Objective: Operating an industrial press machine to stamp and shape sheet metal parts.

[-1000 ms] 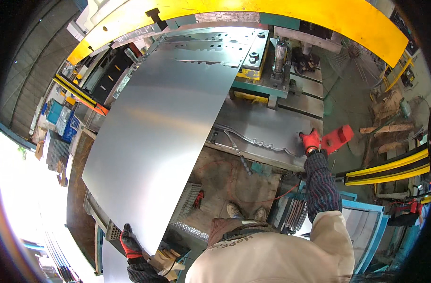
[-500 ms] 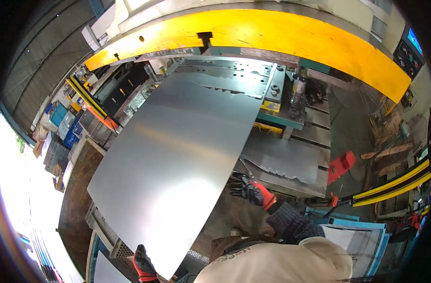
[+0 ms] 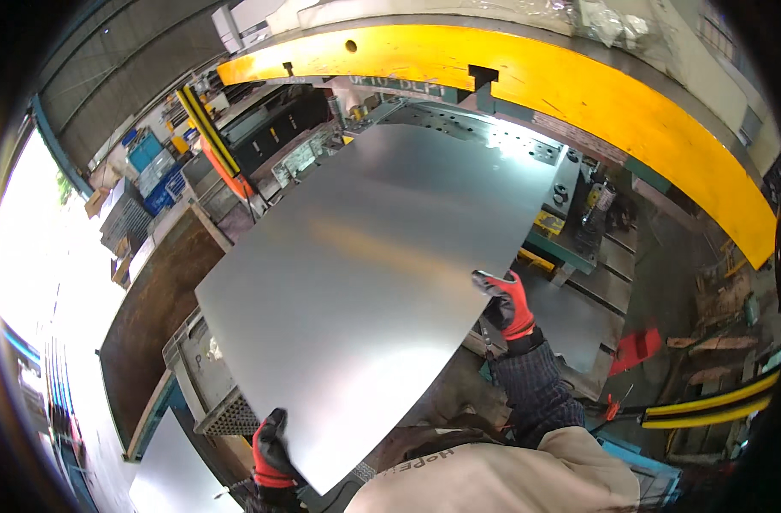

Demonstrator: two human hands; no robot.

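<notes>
A large, shiny grey metal sheet (image 3: 365, 274) stretches from close to my body to the bed of a press. Its far end lies over the perforated metal die (image 3: 493, 128) under the press's yellow beam. My left hand (image 3: 272, 449), in a red and black work glove, grips the sheet's near left edge. On the right edge, about halfway along, my gloved right hand (image 3: 506, 304) has closed, its thumb on the top face. The fingers under the sheet are hidden on both sides.
The yellow beam (image 3: 407, 51) spans overhead. To the left stand a grey crate (image 3: 206, 368) and a brown metal panel (image 3: 164, 316). Yellow-black guard bars (image 3: 715, 406) run at the right, beyond a red piece (image 3: 636, 349). Another sheet (image 3: 570, 316) lies on the lower bed.
My right hand has come up from below and taken hold of the sheet's right edge. The view has turned left, and the sheet's far end covers more of the die.
</notes>
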